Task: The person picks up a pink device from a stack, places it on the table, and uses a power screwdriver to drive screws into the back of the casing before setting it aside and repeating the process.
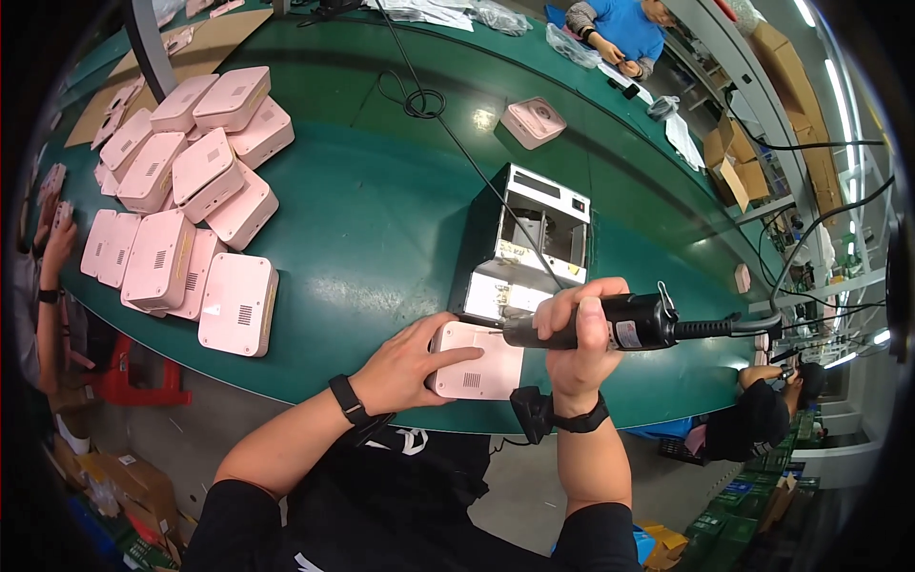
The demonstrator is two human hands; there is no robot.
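Observation:
Flat on the green bench near its front edge lies a pale pink square box [488, 370] with a slotted vent. My left hand [417, 360] grips its left side, with the thumb or a finger stretched across the top. My right hand [581, 329] is wrapped round a black electric screwdriver [624, 322], held almost level, its bit pointing left over the box's upper part. Whether the bit touches a screw I cannot tell. Just beyond the box stands a black and silver screw feeder [534, 224] with an open front.
Several similar pink boxes [181, 176] are piled at the left on the green bench [362, 257]. One more box [534, 122] sits beyond the feeder. A black cord [448, 129] hangs across to the screwdriver. Co-workers [629, 33] sit across the bench and at both sides.

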